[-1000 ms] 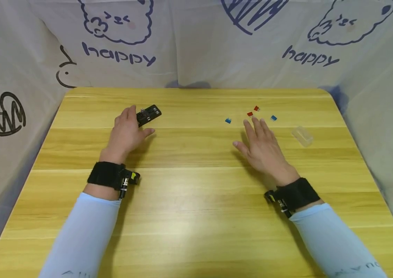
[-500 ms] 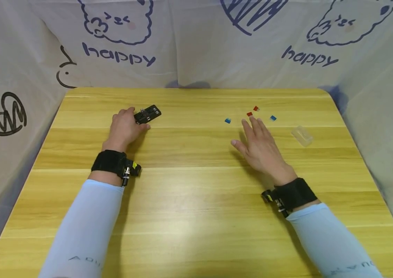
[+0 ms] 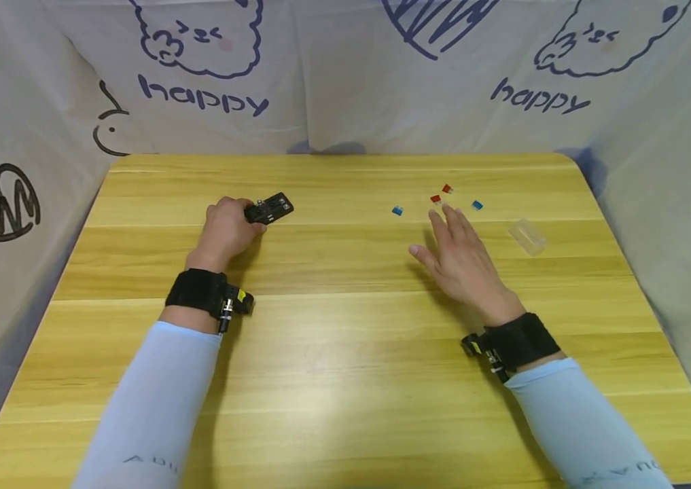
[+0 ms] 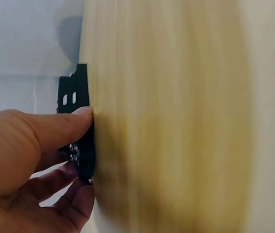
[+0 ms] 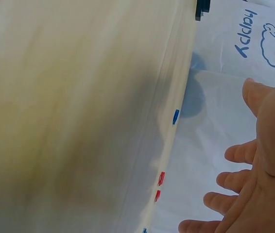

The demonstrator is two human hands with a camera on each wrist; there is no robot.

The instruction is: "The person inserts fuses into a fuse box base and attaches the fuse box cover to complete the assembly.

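My left hand (image 3: 227, 231) grips the near-left end of a flat black rectangular device (image 3: 270, 208), which has small metal parts and white marks on top. In the left wrist view the thumb lies along one side of the black device (image 4: 81, 145), with the other fingers curled on its far side. My right hand (image 3: 461, 261) is spread with straight fingers and holds nothing. Just beyond its fingertips lie two small red pieces (image 3: 435, 199), with one small blue piece (image 3: 397, 210) to their left and another blue piece (image 3: 477, 204) to their right.
A clear plastic box or lid (image 3: 527, 236) lies to the right of the right hand. The wooden table (image 3: 333, 353) ends at a white cloth backdrop (image 3: 345, 88) with drawings; more cloth hangs at both sides.
My left hand has closed its thumb and fingers on the black device, which has shifted slightly to the right and nearer to me. The right hand stays nearly still.
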